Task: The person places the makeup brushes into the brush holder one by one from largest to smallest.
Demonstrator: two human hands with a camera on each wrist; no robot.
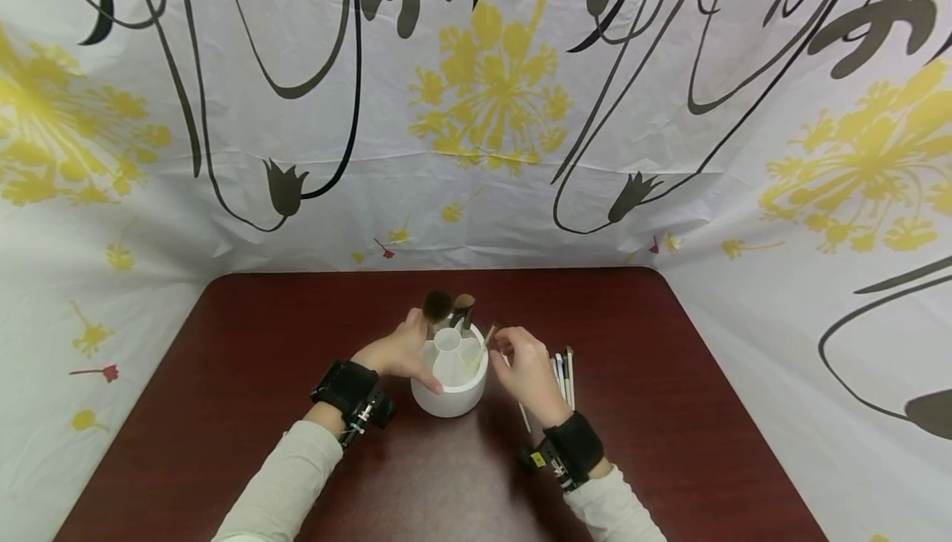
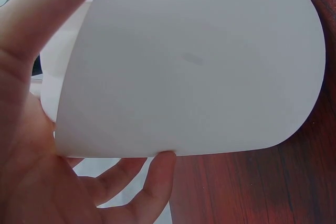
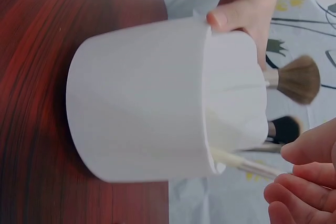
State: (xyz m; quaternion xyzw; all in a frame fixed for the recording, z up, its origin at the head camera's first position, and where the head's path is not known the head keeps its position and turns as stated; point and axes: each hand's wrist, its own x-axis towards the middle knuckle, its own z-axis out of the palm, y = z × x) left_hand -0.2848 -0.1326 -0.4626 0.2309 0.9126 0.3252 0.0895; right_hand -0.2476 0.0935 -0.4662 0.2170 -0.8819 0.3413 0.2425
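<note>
Head view shows your left hand (image 1: 397,354) half curled round the white holder (image 1: 449,402), gripping its side. Your right hand (image 1: 526,367), almost closed, pinches a slim brush (image 3: 257,168) slanting into the holder, just left of that hand; how deep is hard to tell. Loose brushes (image 1: 570,377) lie close on that hand's right.

Soft glare on tabletop (image 1: 439,492); shadow beside white holder (image 1: 449,401).

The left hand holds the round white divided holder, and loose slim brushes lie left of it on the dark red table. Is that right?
Wrong side: the loose slim brushes lie right of the white holder on the dark red table, as the head view shows.
</note>
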